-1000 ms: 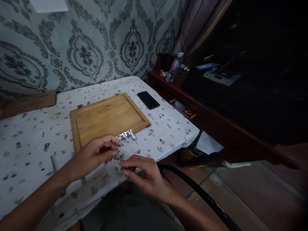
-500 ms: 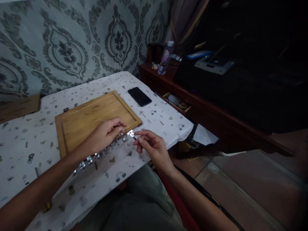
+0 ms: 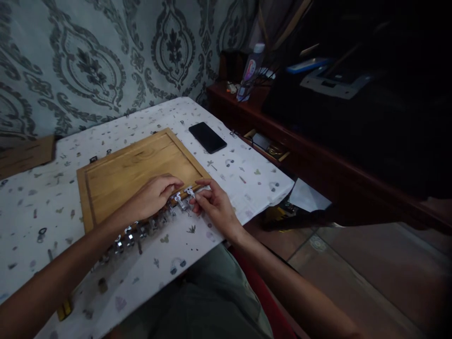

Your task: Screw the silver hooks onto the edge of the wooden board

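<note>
Shiny clip (image 3: 189, 191) sits at the near edge of my wooden board (image 3: 134, 165), by its right corner, long way toward me. My right hand (image 3: 217, 207), nearer, pinches it; my left hand (image 3: 150, 195) curls, maybe empty, I can't tell.

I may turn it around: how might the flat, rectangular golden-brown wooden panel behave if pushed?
The wooden panel is probably stiff, given its straight, frame-like border. Lying flat on the white patterned tablecloth, it seems unlikely to roll or tip. The small shiny metal pieces along its near edge might shift with it.
</note>
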Tool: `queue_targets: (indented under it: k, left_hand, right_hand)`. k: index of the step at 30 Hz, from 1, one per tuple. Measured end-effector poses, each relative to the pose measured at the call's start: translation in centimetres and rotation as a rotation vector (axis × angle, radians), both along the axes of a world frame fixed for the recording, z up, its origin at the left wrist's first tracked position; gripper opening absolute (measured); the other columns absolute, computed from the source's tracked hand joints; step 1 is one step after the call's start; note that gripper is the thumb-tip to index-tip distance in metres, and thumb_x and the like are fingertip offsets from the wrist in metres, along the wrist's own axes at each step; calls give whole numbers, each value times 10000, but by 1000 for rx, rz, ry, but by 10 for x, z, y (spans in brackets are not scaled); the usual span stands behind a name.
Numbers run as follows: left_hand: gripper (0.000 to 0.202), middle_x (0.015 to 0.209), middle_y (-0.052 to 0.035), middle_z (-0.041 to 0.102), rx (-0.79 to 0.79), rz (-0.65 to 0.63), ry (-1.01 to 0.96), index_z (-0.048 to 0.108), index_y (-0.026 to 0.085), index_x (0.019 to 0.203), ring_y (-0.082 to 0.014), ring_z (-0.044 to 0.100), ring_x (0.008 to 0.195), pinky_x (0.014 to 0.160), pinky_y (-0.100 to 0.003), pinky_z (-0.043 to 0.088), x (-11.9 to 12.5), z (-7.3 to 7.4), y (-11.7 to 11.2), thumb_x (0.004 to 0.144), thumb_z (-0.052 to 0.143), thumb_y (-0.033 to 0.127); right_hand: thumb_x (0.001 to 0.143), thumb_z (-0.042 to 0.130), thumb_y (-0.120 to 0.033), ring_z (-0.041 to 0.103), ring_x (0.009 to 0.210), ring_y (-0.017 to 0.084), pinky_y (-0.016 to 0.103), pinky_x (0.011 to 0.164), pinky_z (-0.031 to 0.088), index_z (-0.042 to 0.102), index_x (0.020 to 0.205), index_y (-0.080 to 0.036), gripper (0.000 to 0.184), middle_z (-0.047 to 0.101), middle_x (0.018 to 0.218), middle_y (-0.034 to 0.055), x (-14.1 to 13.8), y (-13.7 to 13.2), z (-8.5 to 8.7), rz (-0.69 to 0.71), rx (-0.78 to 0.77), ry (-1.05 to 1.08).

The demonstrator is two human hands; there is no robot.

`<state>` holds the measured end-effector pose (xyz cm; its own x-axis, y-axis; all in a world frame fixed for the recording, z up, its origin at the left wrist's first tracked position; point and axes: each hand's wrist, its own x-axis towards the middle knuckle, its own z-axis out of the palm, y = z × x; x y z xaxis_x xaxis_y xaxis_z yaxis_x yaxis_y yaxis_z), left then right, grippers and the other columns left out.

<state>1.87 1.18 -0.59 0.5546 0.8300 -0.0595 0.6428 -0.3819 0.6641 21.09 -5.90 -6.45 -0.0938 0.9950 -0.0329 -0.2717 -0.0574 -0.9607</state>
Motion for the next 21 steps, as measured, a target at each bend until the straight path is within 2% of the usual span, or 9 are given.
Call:
queue_targets:
  k: [5, 21]
  left_hand:
    - [336, 1102, -71, 778, 5, -16, 7, 772, 195, 1028, -245, 708, 1029, 975, -384, 546, 0, -8, 5, 903, 462, 219]
    - [366, 1069, -54, 777, 4, -80, -13, 791, 194, 1004, -220, 714, 1012, 929, -340, 557, -2, -7, 7, 887, 456, 105]
  right_hand:
    - [864, 703, -383, 642, 611, 125, 280, 603, 522, 461, 1166, -241, 412, 694, 758, -40, 0, 1, -3, 24, 4, -33]
    - [913, 634, -319, 640, 623, 125, 278, 601, 511, 417, 1268, -229, 426, 696, 802, -25, -2, 0, -1, 96, 8, -85]
